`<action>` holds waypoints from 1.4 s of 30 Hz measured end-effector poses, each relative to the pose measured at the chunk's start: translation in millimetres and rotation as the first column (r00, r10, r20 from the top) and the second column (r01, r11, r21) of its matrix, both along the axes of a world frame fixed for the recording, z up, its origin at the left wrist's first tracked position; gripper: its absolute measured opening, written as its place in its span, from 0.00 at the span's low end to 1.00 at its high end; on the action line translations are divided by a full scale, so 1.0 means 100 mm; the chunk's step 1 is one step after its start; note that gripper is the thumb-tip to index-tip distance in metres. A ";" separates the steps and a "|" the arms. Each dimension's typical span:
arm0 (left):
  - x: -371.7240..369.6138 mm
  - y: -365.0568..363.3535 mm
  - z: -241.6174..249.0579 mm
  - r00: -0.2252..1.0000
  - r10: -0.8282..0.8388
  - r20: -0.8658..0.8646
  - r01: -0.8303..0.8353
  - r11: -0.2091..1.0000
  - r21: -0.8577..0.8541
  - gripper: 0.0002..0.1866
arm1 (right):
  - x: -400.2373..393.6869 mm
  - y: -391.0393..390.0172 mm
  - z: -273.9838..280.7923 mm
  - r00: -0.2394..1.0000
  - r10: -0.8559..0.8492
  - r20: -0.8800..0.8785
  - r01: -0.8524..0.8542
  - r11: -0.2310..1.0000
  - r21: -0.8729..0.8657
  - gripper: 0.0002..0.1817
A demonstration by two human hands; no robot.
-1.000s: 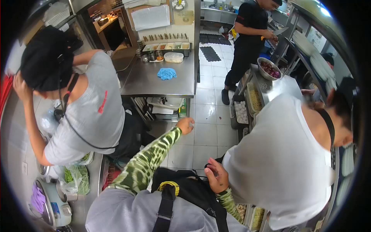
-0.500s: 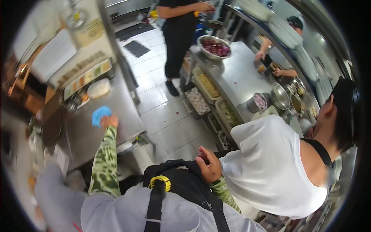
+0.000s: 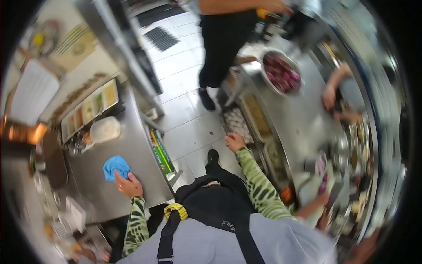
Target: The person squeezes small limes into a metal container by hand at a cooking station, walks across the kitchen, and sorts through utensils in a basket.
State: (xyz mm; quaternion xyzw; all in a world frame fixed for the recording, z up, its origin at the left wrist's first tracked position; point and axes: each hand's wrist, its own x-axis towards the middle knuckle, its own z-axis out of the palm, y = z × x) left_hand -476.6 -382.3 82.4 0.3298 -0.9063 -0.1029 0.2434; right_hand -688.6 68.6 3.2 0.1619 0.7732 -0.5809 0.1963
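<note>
My left hand (image 3: 130, 185) reaches over the steel counter (image 3: 154, 189) at the left, its fingers pressed onto a crumpled blue cloth (image 3: 116, 166) lying there. My right hand (image 3: 235, 142) hangs over the aisle, fingers loosely curled with nothing visible in them. Just beyond it, in this view, is a dark crate of eggs (image 3: 238, 121) on the shelf under the right-hand table. On the left counter behind the cloth stand a white tub (image 3: 105, 129) and a row of filled containers (image 3: 90, 110).
A bowl of red onions (image 3: 281, 73) stands on the right steel table (image 3: 285, 119). One person in dark trousers (image 3: 226, 48) stands ahead; other people's hands work at the right, one near a knife (image 3: 334, 195). A green box (image 3: 161, 152) is under the left counter's edge.
My view has turned right and tilted down. My right hand has moved from my apron out over the aisle, its fingers curling. My left hand remains on the cloth, now nearer the counter's front.
</note>
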 end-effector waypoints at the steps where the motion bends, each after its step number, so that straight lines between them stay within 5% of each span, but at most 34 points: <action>1: 0.00 0.02 0.05 0.997 0.044 0.056 -0.043 0.999 -0.019 0.30 | -0.20 -0.01 0.09 0.994 0.099 0.040 -0.101 0.995 0.028 0.27; 8: -0.26 0.07 0.22 0.984 0.089 0.157 -0.094 0.995 0.024 0.30 | -1.99 -0.48 0.34 0.945 0.326 0.022 -0.327 0.944 0.050 0.25; 15: -0.40 0.02 0.27 0.968 0.113 0.225 -0.117 0.993 0.006 0.30 | -3.85 -2.03 0.69 0.819 0.550 -0.164 -0.540 0.835 0.107 0.26; 20: -0.48 -0.09 0.24 0.947 0.084 0.311 -0.076 0.996 -0.037 0.31 | -5.19 -3.32 0.59 0.876 0.447 -0.181 -0.409 0.887 0.214 0.26; 23: -0.39 -0.32 -0.08 0.954 0.139 0.265 -0.013 0.905 -0.426 0.26 | -5.74 -3.76 0.70 0.900 0.428 -0.077 -0.357 0.828 0.433 0.27; 28: -1.34 -0.71 -0.35 0.964 0.189 0.185 -0.077 0.870 -0.487 0.23 | -6.59 -4.07 0.63 0.951 0.303 0.064 -0.293 0.812 0.504 0.22; 33: -2.88 -0.90 -0.33 0.934 0.193 0.301 -0.184 0.981 -0.059 0.24 | -7.47 -4.61 0.58 0.949 0.304 0.090 -0.305 0.801 0.515 0.18; 37: -3.98 -1.05 -0.51 0.933 0.160 0.322 -0.220 0.962 0.159 0.24 | -8.40 -5.05 0.46 0.942 0.328 0.078 -0.313 0.765 0.563 0.19; 42: -5.45 -1.17 -0.84 0.921 0.085 0.380 -0.248 0.882 0.401 0.24 | -9.82 -6.05 0.28 0.813 0.575 -0.094 -0.434 0.705 0.561 0.20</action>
